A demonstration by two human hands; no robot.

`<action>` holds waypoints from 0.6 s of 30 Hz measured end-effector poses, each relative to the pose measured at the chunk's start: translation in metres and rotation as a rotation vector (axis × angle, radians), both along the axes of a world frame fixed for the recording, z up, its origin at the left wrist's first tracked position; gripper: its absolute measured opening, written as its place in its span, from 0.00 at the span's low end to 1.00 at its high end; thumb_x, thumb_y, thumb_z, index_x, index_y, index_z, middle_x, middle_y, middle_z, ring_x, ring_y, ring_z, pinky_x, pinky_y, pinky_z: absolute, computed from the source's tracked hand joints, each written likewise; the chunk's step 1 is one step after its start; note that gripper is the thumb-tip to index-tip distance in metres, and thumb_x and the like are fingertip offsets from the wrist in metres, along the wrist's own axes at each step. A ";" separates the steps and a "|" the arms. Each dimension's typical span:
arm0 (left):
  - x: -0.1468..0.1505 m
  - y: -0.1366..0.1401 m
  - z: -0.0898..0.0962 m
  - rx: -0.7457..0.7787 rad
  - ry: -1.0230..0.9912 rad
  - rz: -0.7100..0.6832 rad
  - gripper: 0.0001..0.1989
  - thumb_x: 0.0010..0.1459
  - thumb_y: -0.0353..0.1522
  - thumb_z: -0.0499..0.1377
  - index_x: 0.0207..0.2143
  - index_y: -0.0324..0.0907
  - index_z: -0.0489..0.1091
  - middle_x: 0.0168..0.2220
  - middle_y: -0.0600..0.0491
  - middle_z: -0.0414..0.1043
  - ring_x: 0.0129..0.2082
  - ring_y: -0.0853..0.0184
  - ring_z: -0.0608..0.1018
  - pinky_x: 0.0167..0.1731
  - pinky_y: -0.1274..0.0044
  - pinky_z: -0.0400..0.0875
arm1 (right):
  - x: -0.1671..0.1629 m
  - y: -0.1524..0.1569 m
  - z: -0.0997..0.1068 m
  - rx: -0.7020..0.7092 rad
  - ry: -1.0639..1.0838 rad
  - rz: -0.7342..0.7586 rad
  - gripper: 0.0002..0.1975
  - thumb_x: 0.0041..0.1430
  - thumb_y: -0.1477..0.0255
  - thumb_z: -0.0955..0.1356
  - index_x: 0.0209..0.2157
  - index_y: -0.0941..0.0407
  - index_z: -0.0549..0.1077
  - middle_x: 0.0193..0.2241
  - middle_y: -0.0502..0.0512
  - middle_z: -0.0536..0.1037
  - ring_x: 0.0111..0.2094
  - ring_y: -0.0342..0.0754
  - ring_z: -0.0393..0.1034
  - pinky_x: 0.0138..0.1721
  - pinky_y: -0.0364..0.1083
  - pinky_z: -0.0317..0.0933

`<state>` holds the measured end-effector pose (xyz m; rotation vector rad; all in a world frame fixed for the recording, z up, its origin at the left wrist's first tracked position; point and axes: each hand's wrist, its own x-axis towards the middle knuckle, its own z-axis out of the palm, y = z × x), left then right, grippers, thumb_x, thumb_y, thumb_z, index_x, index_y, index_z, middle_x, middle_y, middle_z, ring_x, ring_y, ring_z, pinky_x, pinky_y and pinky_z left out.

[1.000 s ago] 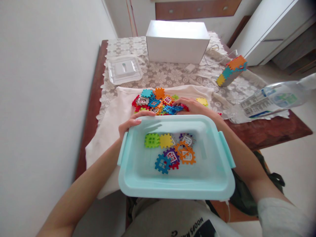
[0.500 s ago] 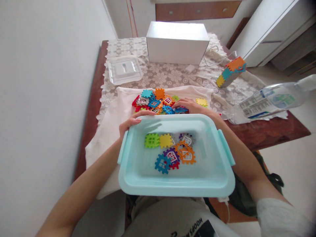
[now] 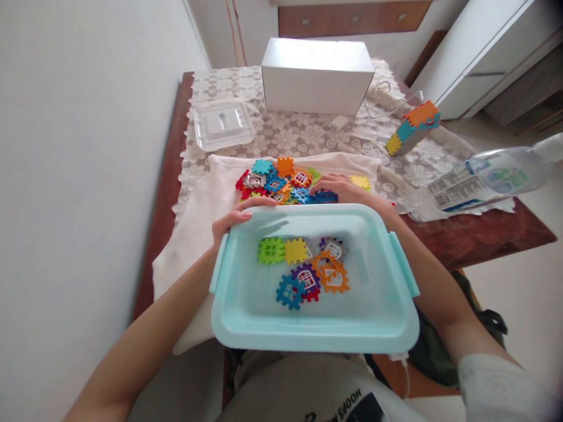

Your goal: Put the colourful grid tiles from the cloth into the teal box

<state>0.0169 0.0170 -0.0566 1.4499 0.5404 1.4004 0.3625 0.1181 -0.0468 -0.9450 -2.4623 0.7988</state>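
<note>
A light teal plastic tub (image 3: 314, 341) is close in front of me, its open top tilted toward me. Several interlocking plastic tiles lie in it, among them a green tile (image 3: 270, 251), a yellow tile (image 3: 296, 251) and a blue tile (image 3: 290, 292). My left hand (image 3: 231, 220) grips the tub's far left corner, fingers over the rim. Beyond the tub, my right hand (image 3: 338, 186) reaches over the right side of a tile pile (image 3: 275, 185), fingers extended, fingertips at a blue tile (image 3: 324, 197). The tub's rim hides the pile's near edge.
A white cloth (image 3: 189, 252) lies under the pile. A yellow tile (image 3: 359, 182) sits apart on the right. Behind are a clear plastic lid (image 3: 223, 126), a white box (image 3: 314, 88) and a tile-built block (image 3: 412, 128). A clear bottle (image 3: 479, 179) lies on the right.
My right hand has shifted very slightly over the pile, and blue tiles under its fingers have moved a little. My left hand and the tub stay in place.
</note>
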 end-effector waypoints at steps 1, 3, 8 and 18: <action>0.001 0.000 0.001 -0.012 0.016 0.015 0.14 0.56 0.44 0.78 0.43 0.54 0.84 0.52 0.52 0.88 0.48 0.54 0.88 0.45 0.64 0.90 | 0.000 -0.001 0.000 0.003 -0.014 0.004 0.19 0.64 0.61 0.80 0.55 0.47 0.86 0.57 0.61 0.86 0.64 0.68 0.75 0.73 0.68 0.61; 0.002 0.000 0.002 -0.012 0.049 0.024 0.15 0.56 0.45 0.77 0.44 0.54 0.84 0.50 0.50 0.87 0.48 0.52 0.88 0.44 0.63 0.90 | 0.001 -0.003 -0.002 0.004 -0.023 0.018 0.23 0.61 0.63 0.81 0.58 0.46 0.85 0.58 0.62 0.85 0.65 0.69 0.74 0.72 0.68 0.63; 0.003 -0.001 0.006 -0.051 0.062 0.014 0.15 0.59 0.46 0.75 0.47 0.56 0.83 0.51 0.49 0.86 0.50 0.49 0.87 0.49 0.58 0.90 | 0.001 0.001 -0.011 0.061 -0.001 -0.016 0.21 0.69 0.64 0.76 0.61 0.47 0.83 0.59 0.63 0.84 0.64 0.67 0.76 0.68 0.66 0.70; 0.004 -0.005 0.012 -0.091 0.052 -0.013 0.11 0.61 0.45 0.72 0.45 0.55 0.84 0.48 0.52 0.88 0.43 0.56 0.88 0.40 0.67 0.90 | 0.001 0.006 -0.015 0.165 -0.008 -0.040 0.20 0.73 0.64 0.75 0.64 0.48 0.84 0.60 0.63 0.86 0.65 0.67 0.76 0.69 0.69 0.70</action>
